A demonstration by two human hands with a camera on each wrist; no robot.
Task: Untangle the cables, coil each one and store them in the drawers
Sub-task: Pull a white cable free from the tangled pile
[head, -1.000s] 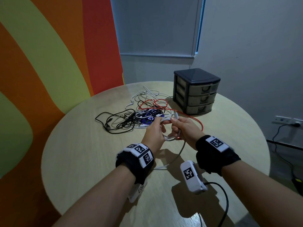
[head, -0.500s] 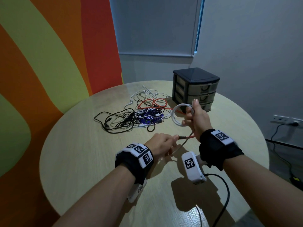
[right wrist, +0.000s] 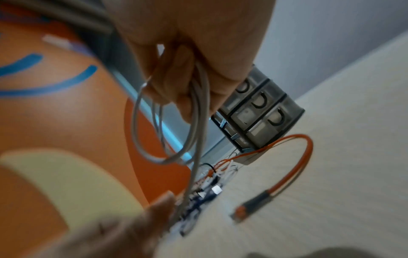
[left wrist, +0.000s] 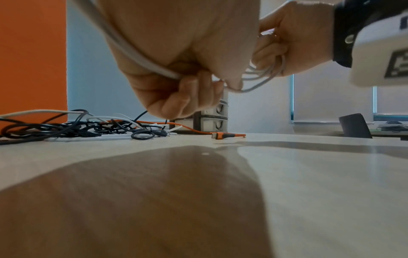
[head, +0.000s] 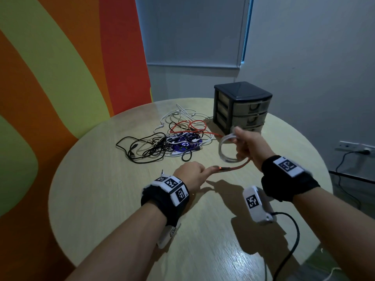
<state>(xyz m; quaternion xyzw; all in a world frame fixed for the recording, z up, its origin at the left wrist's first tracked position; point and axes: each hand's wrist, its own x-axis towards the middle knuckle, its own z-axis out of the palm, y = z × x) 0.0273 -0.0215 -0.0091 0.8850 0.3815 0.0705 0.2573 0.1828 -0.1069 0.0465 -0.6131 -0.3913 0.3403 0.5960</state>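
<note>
My right hand grips a small coil of white cable, held up above the table in front of the drawer unit. The loops hang from its fingers in the right wrist view. My left hand sits lower and nearer me, pinching the loose tail of the same white cable, which runs across to the coil. An orange cable's plug lies on the table between the hands. The tangled pile of black, white and orange cables lies beyond. All three drawers are shut.
A round pale wooden table carries everything. A blue disc lies under the pile. A black lead trails from my right wrist camera over the near table edge. A wall socket with a plug is at the right.
The hands, together at the pile a second ago, have parted. The right hand lifted the white coil towards the drawers; the left drew the tail back towards me.
</note>
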